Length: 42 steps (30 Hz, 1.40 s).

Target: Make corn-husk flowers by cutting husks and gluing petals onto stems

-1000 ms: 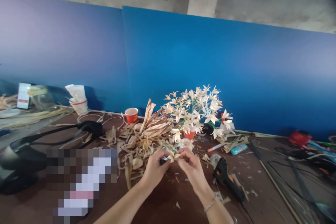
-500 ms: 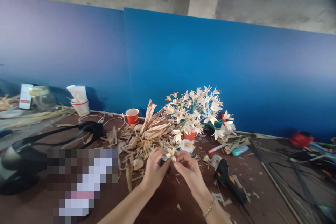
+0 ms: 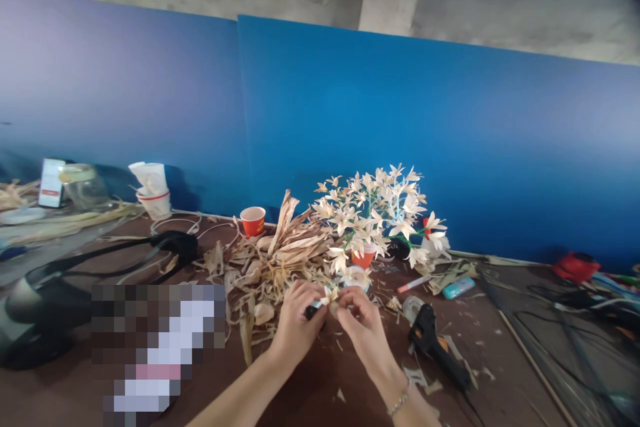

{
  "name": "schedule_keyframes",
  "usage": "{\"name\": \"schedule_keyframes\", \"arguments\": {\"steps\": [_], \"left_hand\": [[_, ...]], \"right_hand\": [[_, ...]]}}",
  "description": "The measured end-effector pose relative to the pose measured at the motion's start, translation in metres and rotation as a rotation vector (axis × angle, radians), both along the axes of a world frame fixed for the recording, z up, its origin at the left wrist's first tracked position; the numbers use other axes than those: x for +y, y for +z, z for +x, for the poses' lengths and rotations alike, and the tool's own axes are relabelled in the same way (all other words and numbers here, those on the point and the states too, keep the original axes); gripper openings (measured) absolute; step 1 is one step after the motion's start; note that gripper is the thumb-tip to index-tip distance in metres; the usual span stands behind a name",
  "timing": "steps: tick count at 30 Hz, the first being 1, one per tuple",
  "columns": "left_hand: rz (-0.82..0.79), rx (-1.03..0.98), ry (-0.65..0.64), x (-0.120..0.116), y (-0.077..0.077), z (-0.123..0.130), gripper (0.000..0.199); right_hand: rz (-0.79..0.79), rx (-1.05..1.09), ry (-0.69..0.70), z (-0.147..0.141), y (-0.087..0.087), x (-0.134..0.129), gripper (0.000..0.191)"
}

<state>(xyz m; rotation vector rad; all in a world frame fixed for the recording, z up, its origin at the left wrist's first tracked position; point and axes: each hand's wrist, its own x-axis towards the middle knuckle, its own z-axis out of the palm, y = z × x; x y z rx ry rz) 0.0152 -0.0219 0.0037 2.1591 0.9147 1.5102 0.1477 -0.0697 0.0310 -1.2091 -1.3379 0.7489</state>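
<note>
Between my hands, low in the middle of the head view, is a small cream flower (image 3: 329, 296) with pointed petals. My left hand (image 3: 299, 317) pinches it from the left, fingers curled. From the right, the thumb and fingertips of my right hand (image 3: 361, 323) press on its petals. A small dark object (image 3: 312, 309) shows at my left palm; what it is I cannot make out. Just behind, a bunch of cream flowers on green stems (image 3: 373, 213) stands in a red paper cup (image 3: 365, 256).
Dried husks (image 3: 295, 247) lie heaped behind my left hand, near another red cup (image 3: 253, 221). A black glue gun (image 3: 437, 347), a marker (image 3: 413, 284) and a light-blue packet (image 3: 459, 288) are at the right. A black strap (image 3: 175, 247) lies left.
The small flower has turned and shifted slightly right between my fingers. Both hands have moved only a little and still hold it.
</note>
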Motion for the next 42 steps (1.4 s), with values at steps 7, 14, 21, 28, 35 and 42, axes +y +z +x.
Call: {"name": "schedule_keyframes", "arguments": {"steps": [7, 14, 21, 28, 35, 42], "left_hand": [[0.018, -0.012, -0.058, -0.0007, -0.0006, 0.0010, 0.007], [0.017, 0.012, -0.044, 0.0007, -0.0023, 0.0017, 0.007], [0.018, 0.052, -0.022, -0.0008, 0.0003, -0.0002, 0.007], [0.030, 0.122, -0.069, -0.0038, 0.0027, -0.0005, 0.007], [0.003, 0.100, -0.073, -0.0040, 0.0018, 0.0006, 0.008], [0.001, 0.077, -0.036, -0.0024, 0.0030, -0.0004, 0.008]], "right_hand": [[0.015, 0.022, -0.014, 0.0024, 0.0005, 0.0011, 0.013], [0.007, -0.033, -0.008, 0.0038, -0.0047, 0.0022, 0.011], [0.031, -0.029, -0.021, 0.0036, 0.0016, -0.0005, 0.016], [0.022, 0.001, -0.027, 0.0071, 0.0007, 0.0009, 0.014], [0.005, 0.009, -0.035, 0.0083, -0.0013, 0.0039, 0.015], [-0.024, 0.050, -0.020, 0.0078, -0.0021, 0.0039, 0.015]]}}
